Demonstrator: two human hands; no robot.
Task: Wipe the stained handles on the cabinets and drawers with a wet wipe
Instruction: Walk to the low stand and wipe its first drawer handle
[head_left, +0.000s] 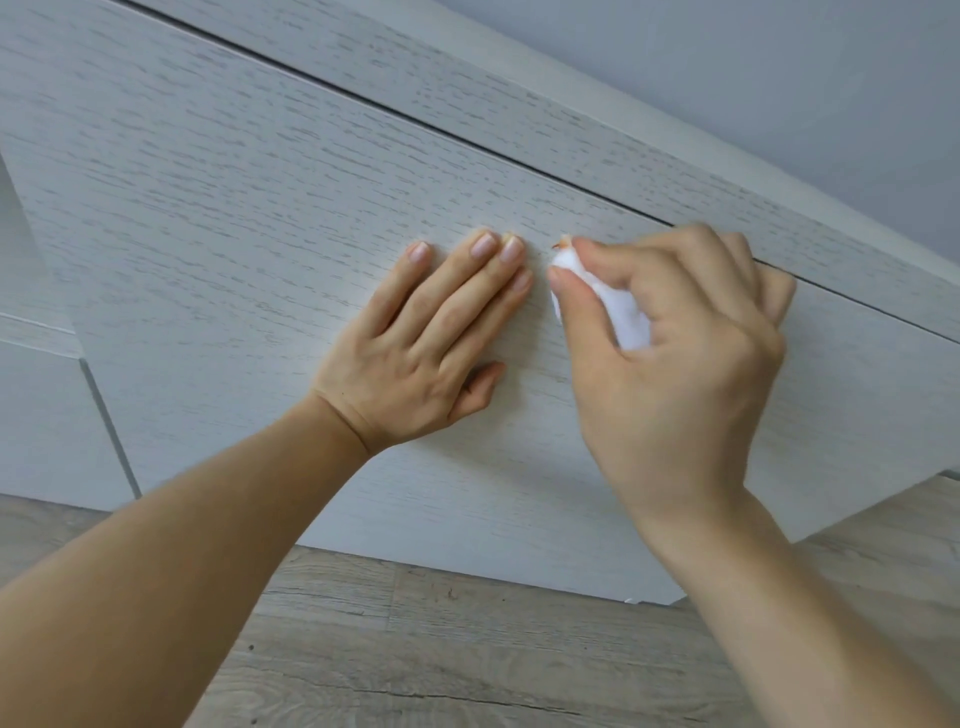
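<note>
Nearest the camera, two bare forearms reach up over the wood-grain floor (467, 649) toward a pale, grained drawer front (234, 218). The left hand (415, 358) lies flat on that front, fingers straight and together, thumb tucked out to the side, its grip released and holding nothing. Just beside its fingertips, the right hand (670, 364) is grasping a bunched white wet wipe (628, 317), fingers and thumb curled round it. The wad pokes out past the thumb and forefinger and touches the drawer front near its upper edge, where a small orange-brown stain (562, 242) shows at the tip of the wipe. Beyond the hands, a dark gap (363, 104) runs along the top edge of the drawer front, with another grained panel (519, 88) above it and a grey wall (779, 78) farther back. No handle can be made out.
</note>
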